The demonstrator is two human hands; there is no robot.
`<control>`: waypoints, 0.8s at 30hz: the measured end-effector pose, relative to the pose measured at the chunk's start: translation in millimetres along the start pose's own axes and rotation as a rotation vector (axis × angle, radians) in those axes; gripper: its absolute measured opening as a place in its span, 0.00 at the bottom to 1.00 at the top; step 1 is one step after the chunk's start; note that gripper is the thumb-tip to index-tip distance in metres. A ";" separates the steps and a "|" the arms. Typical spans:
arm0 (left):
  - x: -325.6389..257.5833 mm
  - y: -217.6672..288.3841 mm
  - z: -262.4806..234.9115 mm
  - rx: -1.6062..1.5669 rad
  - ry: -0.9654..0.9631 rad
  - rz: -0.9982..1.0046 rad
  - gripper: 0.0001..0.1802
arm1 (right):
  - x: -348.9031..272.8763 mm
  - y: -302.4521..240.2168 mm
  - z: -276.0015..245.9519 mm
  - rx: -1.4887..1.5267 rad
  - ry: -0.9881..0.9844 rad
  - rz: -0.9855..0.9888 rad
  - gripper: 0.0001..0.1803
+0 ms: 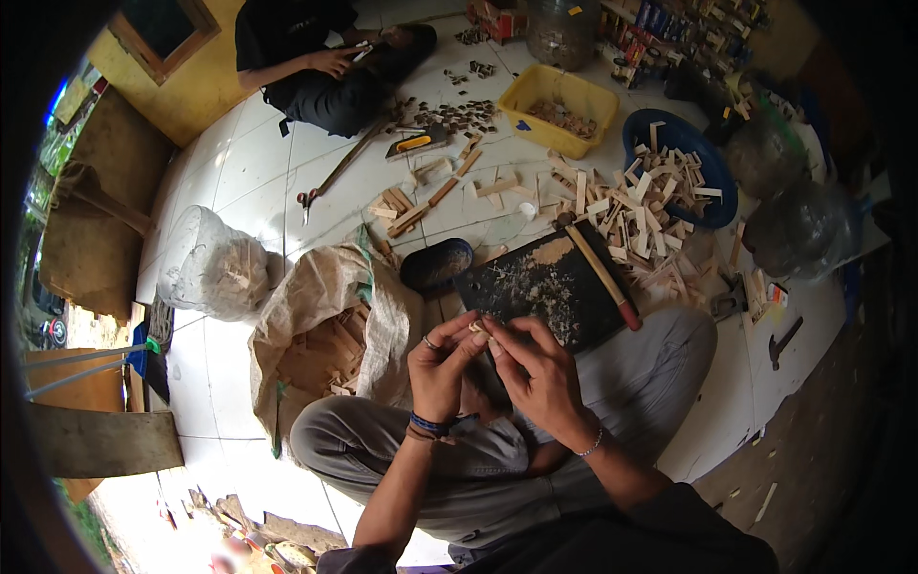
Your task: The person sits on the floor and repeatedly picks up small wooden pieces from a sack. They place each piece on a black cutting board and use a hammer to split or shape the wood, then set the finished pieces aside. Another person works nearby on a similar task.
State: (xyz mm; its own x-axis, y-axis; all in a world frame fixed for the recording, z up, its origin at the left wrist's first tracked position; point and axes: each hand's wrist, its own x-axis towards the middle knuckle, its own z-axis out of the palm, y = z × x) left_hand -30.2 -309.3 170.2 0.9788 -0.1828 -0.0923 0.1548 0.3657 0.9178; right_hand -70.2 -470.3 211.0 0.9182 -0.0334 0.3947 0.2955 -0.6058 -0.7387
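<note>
My left hand [440,371] and my right hand [541,379] meet above my crossed legs, fingertips pinched together. Between them is a small pale piece of wood [477,328], mostly covered by the fingers. Just beyond the hands lies a black board [497,295] strewn with shavings and bits. A hammer [601,273] with a wooden handle and red grip end rests along the board's right side. To the board's left sits a small dark oval tray [421,277].
An open woven sack [387,316] of wood pieces stands left of my knee. Wood strips [626,215] heap around a blue basin [722,182]. Farther off are a yellow tub [574,143], scissors [306,203] and a seated person [316,67]. A second hammer [786,342] lies right.
</note>
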 end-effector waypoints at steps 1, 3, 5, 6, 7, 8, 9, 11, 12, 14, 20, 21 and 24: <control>-0.5 0.4 -0.2 0.001 0.002 -0.001 0.19 | -2.3 1.0 -0.9 0.024 -0.037 0.020 0.24; -0.2 1.3 0.8 -0.011 0.024 -0.025 0.18 | -3.4 4.8 -4.0 0.081 -0.112 0.041 0.26; 0.0 2.5 2.3 -0.049 0.059 -0.069 0.17 | -3.4 6.5 -7.2 0.081 -0.177 0.043 0.30; 1.3 3.8 1.9 -0.039 0.068 -0.107 0.17 | -2.4 6.9 -9.5 0.081 -0.209 0.042 0.31; 2.7 5.2 1.0 -0.045 0.074 -0.137 0.17 | -0.5 7.2 -11.9 0.113 -0.239 0.068 0.33; 3.3 6.6 -0.3 -0.053 0.083 -0.164 0.17 | 1.2 7.6 -15.9 0.146 -0.270 0.093 0.35; 4.0 7.5 -1.9 -0.079 0.079 -0.192 0.16 | 3.2 7.9 -19.3 0.184 -0.311 0.124 0.37; 5.0 7.9 -4.6 -0.120 0.097 -0.257 0.16 | 9.5 11.3 -27.0 0.191 -0.335 0.101 0.41; 4.7 7.1 -5.1 -0.160 0.054 -0.243 0.16 | 12.4 13.1 -29.7 0.184 -0.346 0.091 0.42; 4.1 5.0 -5.6 -0.211 0.010 -0.244 0.16 | 16.0 15.8 -31.4 0.185 -0.329 0.061 0.41; 2.8 4.6 -5.8 -0.252 -0.043 -0.294 0.16 | 21.9 22.8 -31.0 0.219 -0.391 0.033 0.37; 2.8 4.9 -5.5 -0.242 -0.064 -0.278 0.16 | 22.6 23.4 -31.1 0.222 -0.393 0.029 0.37; 3.2 5.2 -4.0 -0.238 -0.099 -0.253 0.16 | 24.9 25.0 -31.8 0.243 -0.397 0.021 0.36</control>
State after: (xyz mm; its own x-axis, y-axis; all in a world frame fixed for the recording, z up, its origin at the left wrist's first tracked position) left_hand -25.8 -304.3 173.2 0.8894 -0.3781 -0.2568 0.4292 0.4974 0.7539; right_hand -48.3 -511.5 219.8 0.9407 0.2916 0.1735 0.2853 -0.4032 -0.8695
